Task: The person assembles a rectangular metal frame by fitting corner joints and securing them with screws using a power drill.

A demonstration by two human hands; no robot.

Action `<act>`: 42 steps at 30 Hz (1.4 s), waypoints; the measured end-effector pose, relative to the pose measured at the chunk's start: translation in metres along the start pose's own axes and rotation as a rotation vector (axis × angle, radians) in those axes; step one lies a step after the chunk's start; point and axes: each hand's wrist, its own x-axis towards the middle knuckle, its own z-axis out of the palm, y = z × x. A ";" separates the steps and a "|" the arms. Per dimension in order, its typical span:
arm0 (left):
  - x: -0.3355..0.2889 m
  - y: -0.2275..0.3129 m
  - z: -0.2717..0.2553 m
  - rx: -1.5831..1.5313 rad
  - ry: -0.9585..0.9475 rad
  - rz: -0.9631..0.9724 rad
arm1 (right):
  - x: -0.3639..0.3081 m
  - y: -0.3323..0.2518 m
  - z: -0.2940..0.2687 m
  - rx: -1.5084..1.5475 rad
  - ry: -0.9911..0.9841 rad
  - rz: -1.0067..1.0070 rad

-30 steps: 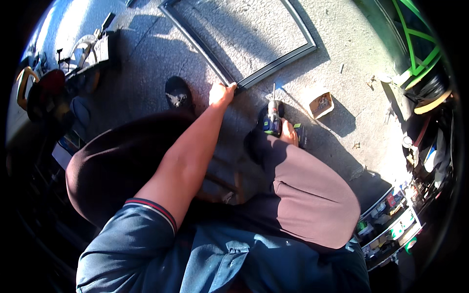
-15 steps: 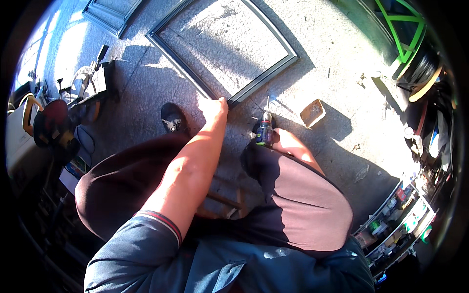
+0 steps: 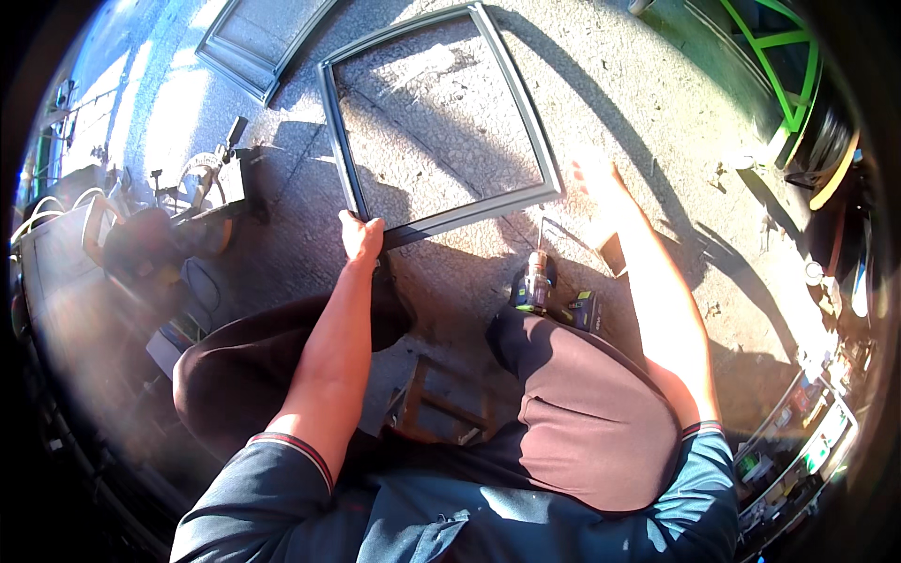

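My left hand (image 3: 361, 236) is closed around the near left corner of a dark grey rectangular frame (image 3: 474, 214), which looks like a window frame without a pane. My right hand (image 3: 598, 183) is stretched out beside the frame's near right corner, fingers apart and holding nothing; whether they touch the frame I cannot tell. Below that corner, a cordless drill (image 3: 535, 286) with a long bit is set down in front of my right knee, its bit pointing away from me. A small box (image 3: 612, 253) is partly hidden behind my right forearm.
Another grey frame (image 3: 267, 80) lies at the far left. A saw-like machine (image 3: 211, 183) stands on the left. Green metal bars (image 3: 798, 89) and a black coil (image 3: 826, 141) are at the right, with a cluttered rack (image 3: 807, 441) nearer. A wooden stool-like piece (image 3: 441, 403) shows between my legs.
My right hand has let go of the drill and reached out to the frame's right corner. My left hand has turned the frame, its near edge now lying more crosswise.
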 end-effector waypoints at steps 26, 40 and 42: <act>-0.145 0.074 0.094 -1.340 -0.854 -0.592 | -0.091 -0.015 0.104 1.166 -0.034 0.344; -0.137 0.064 0.098 -1.196 -0.854 -0.495 | -0.097 -0.006 0.114 1.093 -0.035 0.336; -0.139 0.067 0.098 -1.186 -0.822 -0.492 | -0.097 -0.003 0.115 1.026 -0.035 0.336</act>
